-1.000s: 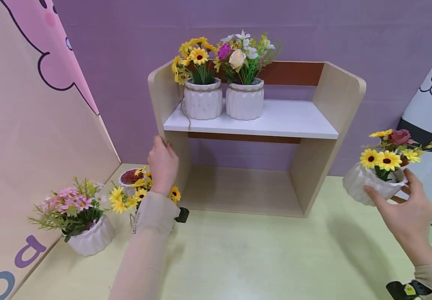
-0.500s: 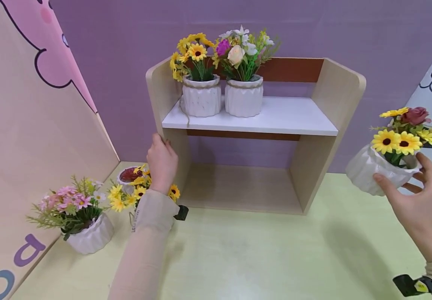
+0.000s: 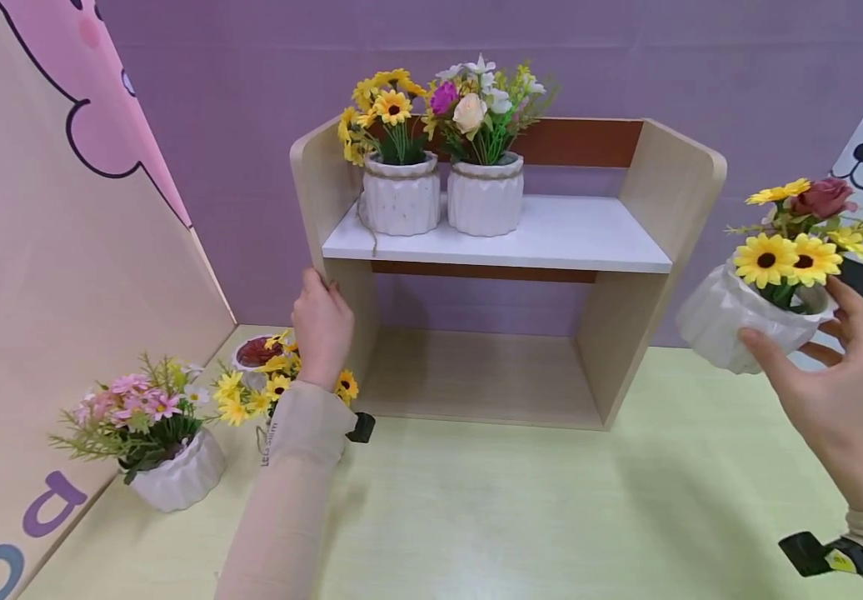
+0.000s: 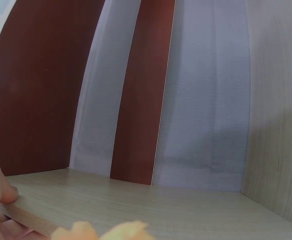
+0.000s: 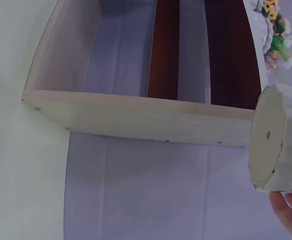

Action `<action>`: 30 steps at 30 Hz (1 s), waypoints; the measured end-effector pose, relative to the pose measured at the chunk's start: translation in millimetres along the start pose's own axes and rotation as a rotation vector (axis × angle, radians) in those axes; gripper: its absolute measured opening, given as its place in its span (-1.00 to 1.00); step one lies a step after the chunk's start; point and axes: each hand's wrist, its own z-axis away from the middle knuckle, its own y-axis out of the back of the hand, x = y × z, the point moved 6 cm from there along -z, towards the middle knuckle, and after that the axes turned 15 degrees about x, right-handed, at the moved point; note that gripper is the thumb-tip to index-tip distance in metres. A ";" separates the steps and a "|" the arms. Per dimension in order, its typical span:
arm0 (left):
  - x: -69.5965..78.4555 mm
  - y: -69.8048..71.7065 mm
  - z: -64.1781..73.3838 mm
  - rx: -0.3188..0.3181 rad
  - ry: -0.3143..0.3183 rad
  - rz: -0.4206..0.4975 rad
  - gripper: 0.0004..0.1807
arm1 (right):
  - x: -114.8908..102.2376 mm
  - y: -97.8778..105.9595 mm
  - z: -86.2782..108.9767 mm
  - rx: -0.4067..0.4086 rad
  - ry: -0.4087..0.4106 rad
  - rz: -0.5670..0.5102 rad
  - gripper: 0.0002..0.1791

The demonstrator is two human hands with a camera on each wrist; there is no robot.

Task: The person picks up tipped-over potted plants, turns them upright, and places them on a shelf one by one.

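Observation:
My right hand (image 3: 832, 367) grips a white ribbed flower pot (image 3: 739, 321) by its right side and rim. The pot is tilted, raised above the table, and bears yellow sunflowers and a dusky red rose. Its flat underside with a small hole shows in the right wrist view, where the pot (image 5: 285, 137) is beside the shelf. My left hand (image 3: 322, 325) holds the left side panel of the wooden shelf (image 3: 611, 350) just under the white upper board. In the left wrist view, the thumb and fingers of the left hand (image 4: 1, 200) pinch the panel's edge.
Two white pots, one with yellow sunflowers (image 3: 394, 108) and one with mixed flowers (image 3: 486, 196), stand on the upper board's left half. Left of the shelf are a tilted pot of pink flowers (image 3: 180, 475) and yellow flowers (image 3: 259, 396) partly behind my left forearm.
My right hand has carried the flower pot upward, first rightward and then slightly back to the left. My left hand keeps its hold on the shelf panel.

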 end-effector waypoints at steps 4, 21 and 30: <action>-1.8 -1.2 0.0 -0.020 0.019 0.000 -0.74 | -8.3 -4.0 -2.8 -0.005 0.019 -0.034 -0.14; -1.8 -1.0 0.5 -0.024 0.012 0.022 -0.72 | -54.0 -23.5 -4.8 -0.060 0.093 -0.121 -0.18; -1.8 -1.6 0.4 -0.027 0.015 0.017 -0.72 | -67.9 -38.2 -8.3 -0.085 0.103 -0.215 -0.21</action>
